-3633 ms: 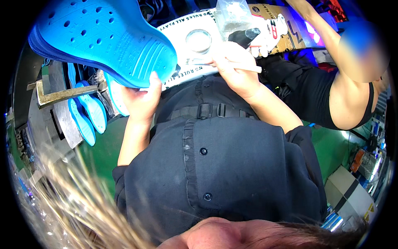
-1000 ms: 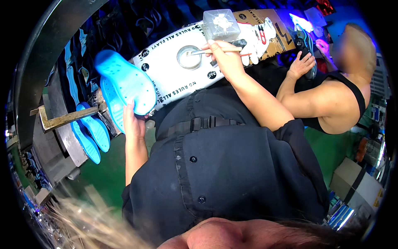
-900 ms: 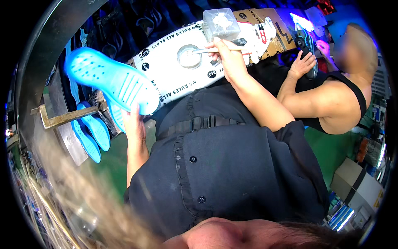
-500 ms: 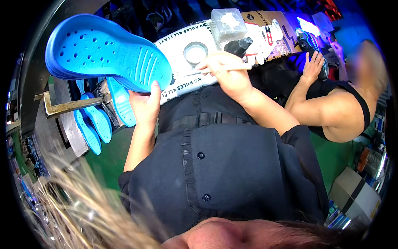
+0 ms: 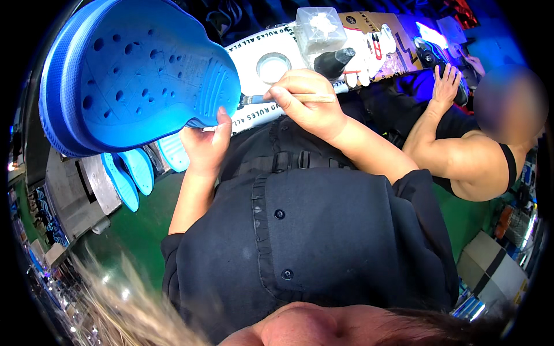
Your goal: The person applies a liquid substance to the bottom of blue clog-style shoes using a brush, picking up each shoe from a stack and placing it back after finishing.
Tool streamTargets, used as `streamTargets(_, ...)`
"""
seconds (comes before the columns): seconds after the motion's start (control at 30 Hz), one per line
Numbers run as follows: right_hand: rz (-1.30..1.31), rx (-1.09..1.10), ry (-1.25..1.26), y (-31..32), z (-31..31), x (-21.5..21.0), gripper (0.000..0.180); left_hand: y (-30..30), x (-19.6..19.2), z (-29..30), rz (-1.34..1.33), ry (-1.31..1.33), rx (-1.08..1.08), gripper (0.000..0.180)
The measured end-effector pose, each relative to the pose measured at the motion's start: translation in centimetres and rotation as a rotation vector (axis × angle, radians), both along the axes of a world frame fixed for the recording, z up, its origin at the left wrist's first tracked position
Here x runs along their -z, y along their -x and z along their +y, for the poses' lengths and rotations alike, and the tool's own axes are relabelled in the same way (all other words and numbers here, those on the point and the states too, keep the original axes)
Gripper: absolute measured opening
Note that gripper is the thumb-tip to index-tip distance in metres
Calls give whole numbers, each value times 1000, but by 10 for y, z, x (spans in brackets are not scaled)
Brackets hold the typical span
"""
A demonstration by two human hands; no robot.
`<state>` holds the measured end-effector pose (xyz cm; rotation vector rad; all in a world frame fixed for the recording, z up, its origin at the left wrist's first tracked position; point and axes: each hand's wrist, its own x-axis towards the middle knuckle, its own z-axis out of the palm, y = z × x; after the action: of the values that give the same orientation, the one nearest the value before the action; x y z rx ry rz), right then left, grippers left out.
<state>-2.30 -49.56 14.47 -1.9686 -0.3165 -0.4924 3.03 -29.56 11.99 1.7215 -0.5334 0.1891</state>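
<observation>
A white workbench point(image 5: 254, 112) runs just beyond both hands, above a green floor. The left hand point(image 5: 203, 141) grips a blue clog sole point(image 5: 133, 75) raised up and to its left; the right hand point(image 5: 309, 106) is closed on a wooden-handled brush point(image 5: 288, 98), whose tip touches the sole's edge

blue perforated sole point(image 5: 138, 75) raised, underside up; wooden-handled brush point(image 5: 288, 98), tip probably touching.

- The left hand point(image 5: 203, 144) holds up a blue perforated clog point(image 5: 130, 72), sole facing the camera.
- Just right of the clog, the right hand point(image 5: 309, 104) grips a wooden-handled brush point(image 5: 288, 98), its tip at the clog's edge.
- Below the clog hang more blue soles point(image 5: 130, 176).
</observation>
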Motion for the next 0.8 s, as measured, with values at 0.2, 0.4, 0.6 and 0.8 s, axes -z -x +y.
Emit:
streamTargets(0.2,-21,40,22,-1,-2,-2,18,1,3,2,42,34,18,21)
streamTargets(0.4,-174,14,106,-9,3,4,10,2,2,3,14,-21,12,20)
streamTargets(0.6,-207,80,104,-5,0,6,9,1,8,10,-8,-77,67,25)
streamTargets(0.8,-185,10,137,-6,8,4,10,0,13,5,-50,-61,26,26)
